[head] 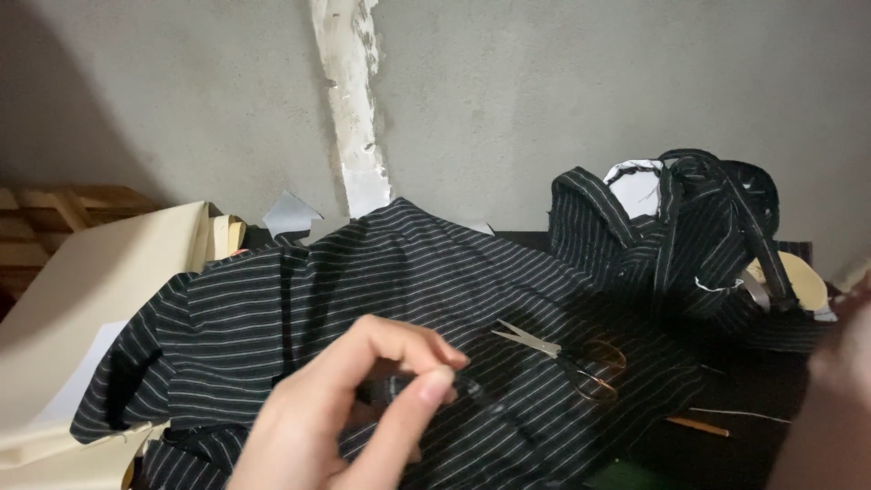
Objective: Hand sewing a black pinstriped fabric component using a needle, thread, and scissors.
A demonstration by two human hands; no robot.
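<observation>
- Cream card sheets (100, 290) are stacked at the far left, partly under the cloth; wooden slats (54, 204) are seen behind them.
- A black striped garment (363, 272) is spread across the middle of the worktop (744, 426), with one sleeve hanging over the card sheets.
- The left hand (354, 408) is raised just above the garment. Its grip is narrow: thumb and forefinger are pinched on a small dark piece (399, 388), probably a fold or tab of the same cloth; what it is exactly cannot be told.
- For a clean result, the pinched piece is best kept taut and lifted clear of the layers below, so that only the wanted part is handled.
- Scissors (562, 358) with dark handles are laid on the garment just right of the left hand, blades pointing left, within easy reach and untouched.
- A second bundle of striped cloth (671, 236) is piled at the rear right, with a white lining showing at its top.
- A pencil (697, 425) lies on the dark worktop near the front right.
- The right hand (835, 408) is blurred at the right edge; its grip cannot be told.
- The loose folds around the scissors are the likeliest obstruction.
</observation>
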